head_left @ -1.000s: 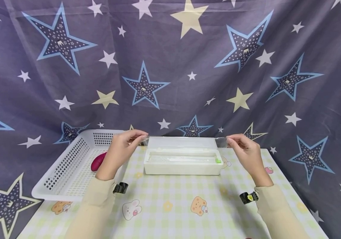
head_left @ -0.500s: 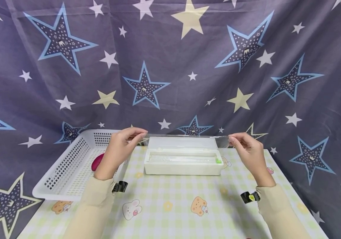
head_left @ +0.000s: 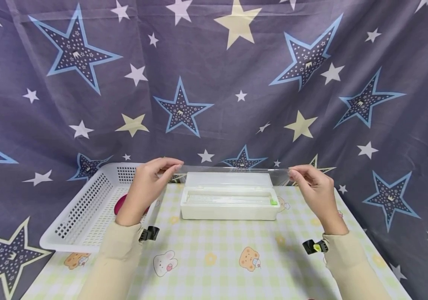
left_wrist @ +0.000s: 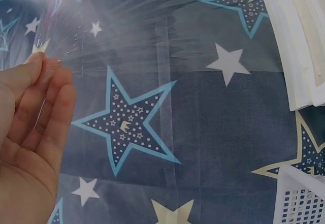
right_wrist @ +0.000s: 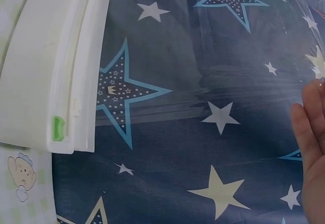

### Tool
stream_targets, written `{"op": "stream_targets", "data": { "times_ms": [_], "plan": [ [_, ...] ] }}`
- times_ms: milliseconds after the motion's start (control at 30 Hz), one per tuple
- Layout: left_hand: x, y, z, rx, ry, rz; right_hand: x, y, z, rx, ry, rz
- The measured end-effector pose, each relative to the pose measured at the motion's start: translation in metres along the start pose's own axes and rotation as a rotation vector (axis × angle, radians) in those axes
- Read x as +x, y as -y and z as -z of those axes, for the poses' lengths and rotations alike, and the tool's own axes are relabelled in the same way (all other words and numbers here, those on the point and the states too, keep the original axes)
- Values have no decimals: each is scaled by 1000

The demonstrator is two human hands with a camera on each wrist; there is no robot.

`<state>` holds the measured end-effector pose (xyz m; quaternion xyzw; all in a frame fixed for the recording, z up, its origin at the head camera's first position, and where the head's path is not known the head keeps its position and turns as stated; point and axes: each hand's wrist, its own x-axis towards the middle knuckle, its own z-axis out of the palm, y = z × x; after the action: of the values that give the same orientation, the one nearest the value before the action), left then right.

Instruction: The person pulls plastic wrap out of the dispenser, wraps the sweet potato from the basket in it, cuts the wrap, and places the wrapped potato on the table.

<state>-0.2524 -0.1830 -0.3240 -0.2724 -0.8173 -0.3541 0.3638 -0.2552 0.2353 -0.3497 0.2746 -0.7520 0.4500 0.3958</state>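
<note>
So the left hand [head_left: 148, 183] and right hand [head_left: 316, 189] are both pinching the clear film [head_left: 214, 169] between thumb and fingers, one at each end, so neither is really sitting nearer to it. The film is stretching off to the right of the left hand's fingers and to the left of the right hand's, its held edge running side to side, roughly parallel to the long white box [head_left: 229, 213]. It looks to be coming up from the box, though being see-through is making that tricky to confirm. Compared with a second ago, both hands are sitting slightly higher and wider apart, and the film's edge is showing above the raised lid [head_left: 232, 179] instead of lining up with its top. Behind it all, a starry curtain [head_left: 214, 121] is hanging.
</note>
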Motion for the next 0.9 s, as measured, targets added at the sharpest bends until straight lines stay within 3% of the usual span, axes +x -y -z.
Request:
{"op": "stream_targets", "data": {
  "times_ms": [200, 533, 900],
  "plan": [
    [2, -1, 4, 1, -17, -21, 3, -5, 3, -1, -12, 31],
    [4, -7, 10, 22, -32, -54, 12, 34, 4, 2, -23, 66],
    [8, -11, 13, 20, -42, -76, 15, 42, 8, 32, -20, 59]
  ]
}}
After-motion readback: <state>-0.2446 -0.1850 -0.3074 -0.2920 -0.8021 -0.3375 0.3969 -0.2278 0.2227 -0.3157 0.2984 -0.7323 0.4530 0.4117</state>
